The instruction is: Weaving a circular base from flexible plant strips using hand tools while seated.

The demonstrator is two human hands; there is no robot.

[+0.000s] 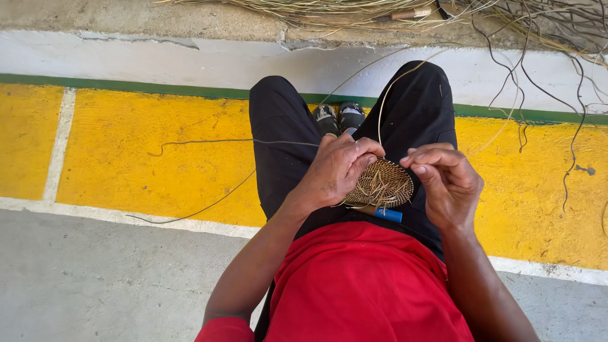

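Yellow-painted concrete floor (pixel 145 158), green stripe, white wall base. Round flat woven straw disc (pixel 385 185) on lap: left hand (pixel 335 171) clamps edge, right hand (pixel 446 180) pinches pale strand (pixel 382 107).

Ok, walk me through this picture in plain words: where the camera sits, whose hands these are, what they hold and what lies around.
There is only one picture, taken by a camera worn on the person's head and looking straight down. So you see their own body: a red shirt, black trousers and shoes far below.

The left hand grips the edge of a small round woven disc, a piece of coiled basketwork resting on the lap. The right hand pinches a thin pale strand between its fingers; the strand loops up and away over the knee. A tool with a blue handle lies on the lap just under the disc.

Below the legs is a yellow painted floor with a loose dark fibre lying on it. Along the top, on a concrete ledge, lies a bundle of dry straw and twigs.
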